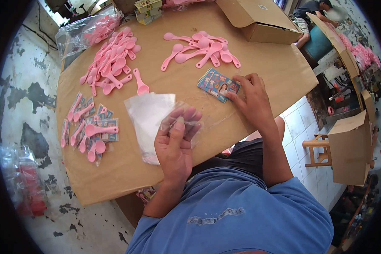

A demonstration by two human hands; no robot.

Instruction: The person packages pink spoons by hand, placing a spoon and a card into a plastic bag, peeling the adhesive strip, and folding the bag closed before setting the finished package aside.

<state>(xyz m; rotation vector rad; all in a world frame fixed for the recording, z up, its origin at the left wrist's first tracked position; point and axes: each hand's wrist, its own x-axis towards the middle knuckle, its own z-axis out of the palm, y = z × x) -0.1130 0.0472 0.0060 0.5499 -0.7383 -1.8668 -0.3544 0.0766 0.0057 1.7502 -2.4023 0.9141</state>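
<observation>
My left hand (175, 146) is raised near the table's front edge, its thumb and fingers pinching a clear plastic bag (198, 127). Under and beside it lies a stack of clear plastic bags (146, 122). At the right, my right hand (254, 101) grips a small stack of printed cards (218, 84) by its edge, thumb on top. Pink scoops in sealed bags with cards (91, 129) form a pile at the left. One loose pink scoop (140, 82) lies just above the bag stack.
Loose pink scoops are heaped at the back left (114, 59) and back middle (203, 46). An open cardboard box (262, 21) stands at the table's back right. A filled plastic bag (89, 34) sits at the far left corner. Another person (315, 15) sits beyond, near a stool (317, 148).
</observation>
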